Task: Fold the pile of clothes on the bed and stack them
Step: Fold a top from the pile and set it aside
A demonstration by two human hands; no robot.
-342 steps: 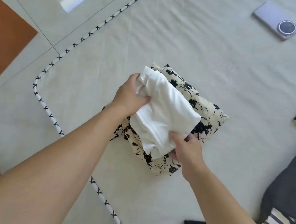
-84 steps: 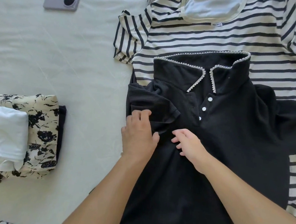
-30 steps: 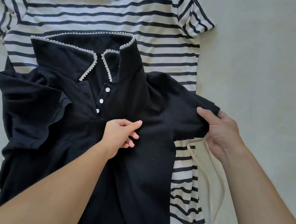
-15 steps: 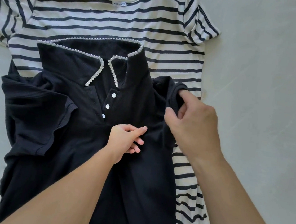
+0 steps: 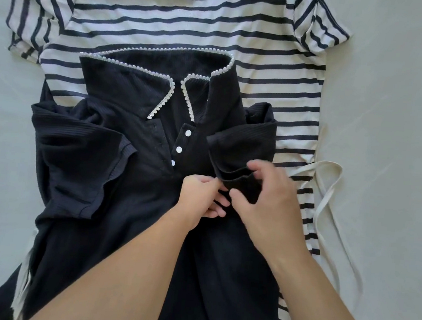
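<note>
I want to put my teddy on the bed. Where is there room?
Bare sheet lies right of the striped shirt, above its loose cream tie. A narrower strip lies left of the black dress. The middle is crowded with clothes.

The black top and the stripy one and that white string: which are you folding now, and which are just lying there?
Being folded now:
black top
its sleeve, gripped by the right hand
left hand, resting on the top's front

Just lying there:
striped shirt, underneath
white string
bed sheet
</note>
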